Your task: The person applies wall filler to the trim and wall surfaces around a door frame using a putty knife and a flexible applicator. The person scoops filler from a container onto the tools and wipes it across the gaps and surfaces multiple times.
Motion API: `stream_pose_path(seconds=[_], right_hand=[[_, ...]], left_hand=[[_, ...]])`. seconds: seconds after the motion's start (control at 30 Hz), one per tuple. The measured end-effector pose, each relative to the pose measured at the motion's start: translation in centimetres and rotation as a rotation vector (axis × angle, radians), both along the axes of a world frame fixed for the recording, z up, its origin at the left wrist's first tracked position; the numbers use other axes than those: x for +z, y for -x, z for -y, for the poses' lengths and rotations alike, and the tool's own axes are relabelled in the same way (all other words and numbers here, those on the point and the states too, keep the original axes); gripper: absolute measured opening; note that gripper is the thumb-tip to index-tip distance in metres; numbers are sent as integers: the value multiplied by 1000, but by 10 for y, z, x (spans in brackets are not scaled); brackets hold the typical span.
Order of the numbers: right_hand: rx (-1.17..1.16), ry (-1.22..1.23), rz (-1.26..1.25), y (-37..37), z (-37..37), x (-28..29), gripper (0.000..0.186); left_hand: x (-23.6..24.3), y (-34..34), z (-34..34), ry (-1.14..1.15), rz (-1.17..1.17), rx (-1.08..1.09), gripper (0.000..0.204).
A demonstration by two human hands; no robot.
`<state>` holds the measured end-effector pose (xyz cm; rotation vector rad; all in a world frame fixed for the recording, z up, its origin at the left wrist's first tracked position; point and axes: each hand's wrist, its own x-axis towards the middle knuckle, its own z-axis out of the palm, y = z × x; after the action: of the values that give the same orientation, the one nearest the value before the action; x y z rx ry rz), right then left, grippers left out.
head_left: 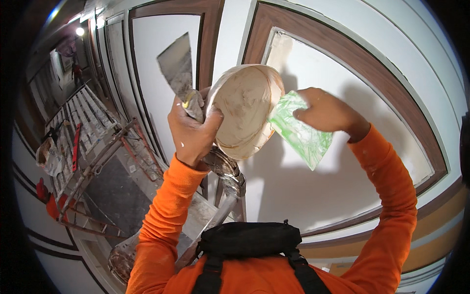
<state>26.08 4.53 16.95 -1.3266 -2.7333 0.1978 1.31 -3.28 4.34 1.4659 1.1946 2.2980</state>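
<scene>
My left hand (pixel 195 128) grips the handle of a putty knife (pixel 177 64), its broad grey metal blade pointing up. The same hand holds a round pale bowl (pixel 220 82) by its left side, tilted so the inside faces me. Off-white putty (pixel 245 105) coats the bowl's inside. On the right, my right hand (pixel 327 111) is closed on the upper part of a flat green spreader (pixel 304 139), smeared with white putty. The spreader's left edge meets or overlaps the bowl's right rim; I cannot tell whether they touch.
Ahead stands a white wall panel (pixel 303 191) in a brown wood-look frame (pixel 338 36). At left is a slatted scaffold (pixel 93 115) bearing a red bar (pixel 77 147) and a stained bucket (pixel 50 157). A wrapped pole (pixel 227 174) rises below the bowl. Far down the corridor stands a person (pixel 77 72).
</scene>
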Motion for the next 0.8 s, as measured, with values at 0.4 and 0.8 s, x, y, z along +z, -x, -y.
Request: stream_pose_path(seconds=[0.4, 0.8], right_hand=[[258, 214, 154, 65, 33, -24, 34], [-2, 328, -623, -23, 15, -23, 39]], left_hand=[[-10, -15, -6, -64, 67, 174, 30], [-7, -2, -10, 41, 110, 121, 22]])
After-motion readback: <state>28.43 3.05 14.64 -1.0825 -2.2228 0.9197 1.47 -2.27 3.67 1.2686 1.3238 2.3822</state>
